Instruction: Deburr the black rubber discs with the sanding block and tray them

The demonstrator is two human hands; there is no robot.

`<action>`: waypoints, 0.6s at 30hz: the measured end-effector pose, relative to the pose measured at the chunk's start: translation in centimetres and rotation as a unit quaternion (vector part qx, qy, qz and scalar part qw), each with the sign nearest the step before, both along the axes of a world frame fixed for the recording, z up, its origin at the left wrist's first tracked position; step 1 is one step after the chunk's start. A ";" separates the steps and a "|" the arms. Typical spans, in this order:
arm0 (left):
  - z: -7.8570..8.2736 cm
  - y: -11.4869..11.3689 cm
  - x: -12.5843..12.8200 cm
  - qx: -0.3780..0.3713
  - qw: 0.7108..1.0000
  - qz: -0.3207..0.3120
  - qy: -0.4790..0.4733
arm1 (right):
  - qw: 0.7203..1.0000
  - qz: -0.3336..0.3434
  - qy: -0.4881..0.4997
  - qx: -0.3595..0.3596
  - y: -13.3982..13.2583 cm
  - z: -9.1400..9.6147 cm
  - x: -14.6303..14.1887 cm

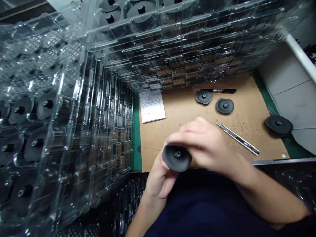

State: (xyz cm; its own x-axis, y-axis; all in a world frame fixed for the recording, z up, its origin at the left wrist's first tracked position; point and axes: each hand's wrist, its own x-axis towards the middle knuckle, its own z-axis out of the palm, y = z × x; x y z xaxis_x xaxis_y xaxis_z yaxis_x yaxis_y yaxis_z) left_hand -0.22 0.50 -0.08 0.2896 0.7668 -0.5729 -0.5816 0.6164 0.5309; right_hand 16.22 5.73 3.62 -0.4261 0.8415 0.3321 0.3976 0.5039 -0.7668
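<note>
A round black disc [172,162] with a small metal nut at its centre is gripped from below and the left by my left hand [160,179]. Over the disc's upper right edge lies my right hand [204,143], blurred by motion; its fingertips are hidden, so whether it grips the disc does not show. Just beyond my right hand, a slim utility knife [238,139] lies on the cardboard sheet [177,112]. Farther back are two similar black discs, one [203,96] beside a black marker pen [224,91] and another [224,106] a little nearer.
Stacked clear plastic trays [158,46] rise along the back, and more trays [64,131] holding black discs stand at the left. A printed paper pad [152,107] lies at the cardboard's left. Another black disc [278,125] sits by the white wall [293,79] at right.
</note>
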 end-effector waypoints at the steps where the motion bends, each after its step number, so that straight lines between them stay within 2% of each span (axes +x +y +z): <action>1: 0.2 0.0 -0.2 0.008 1.000 0.010 -0.016 | 0.999 -0.031 -0.012 -0.039 0.0 -0.7 0.6; 4: 0.6 0.0 -1.0 0.031 0.997 0.032 -0.065 | 0.983 -0.095 -0.045 -0.148 -1.2 -3.8 2.1; 7: 0.6 0.0 -1.4 0.046 0.995 0.034 -0.077 | 0.967 -0.099 -0.063 -0.225 -3.5 -7.6 2.4; 9: 0.5 0.1 -1.3 0.046 0.996 0.026 -0.075 | 0.964 -0.090 -0.071 -0.241 -4.3 -9.0 2.0; 10: 0.5 0.1 -1.1 0.045 0.996 0.022 -0.071 | 0.962 -0.093 -0.073 -0.244 -4.4 -8.9 1.9; 12: 0.6 0.2 -0.7 0.038 0.997 0.019 -0.059 | 0.963 -0.121 -0.062 -0.233 -3.8 -7.2 1.5; 15: 0.9 0.2 -0.1 0.032 0.998 0.045 -0.022 | 0.977 -0.155 -0.005 -0.144 -2.5 -2.6 0.5; 18: 1.0 0.3 0.1 0.034 0.998 0.060 0.006 | 0.996 -0.076 0.037 -0.004 -2.4 0.6 -1.0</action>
